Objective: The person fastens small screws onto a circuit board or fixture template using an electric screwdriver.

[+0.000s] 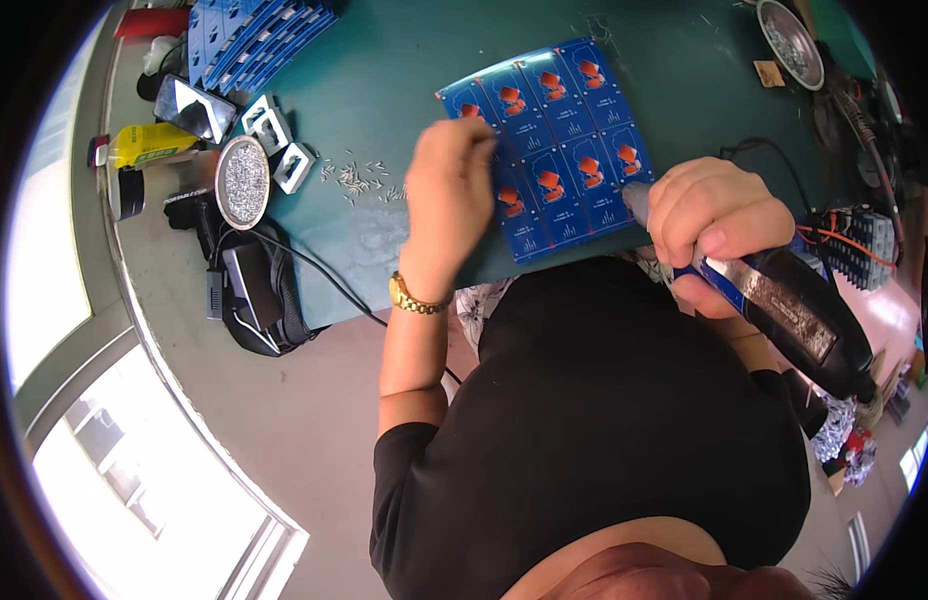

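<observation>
A blue circuit board panel [569, 165] with rows of repeated orange-red shapes lies slightly turned on the green table. My left hand [452, 180], with a gold watch at its wrist, is over the panel's left edge. Its fingers are curled and pinched together; anything between them is hidden. My right hand [719, 215] is wrapped round a black and blue handheld power tool [784, 305]. The tool's grey nose points at the panel's right edge; I cannot tell whether it touches. Small silver pin-like pieces [354, 182] lie scattered left of my left hand.
A round dish of tiny metal pieces [242, 182] stands at the left by white plastic parts [284, 145], a phone [194, 108] and a yellow bottle [149, 145]. Blue panels are stacked [254, 40] at the far left. Another dish [789, 45] and cables [864, 130] are far right.
</observation>
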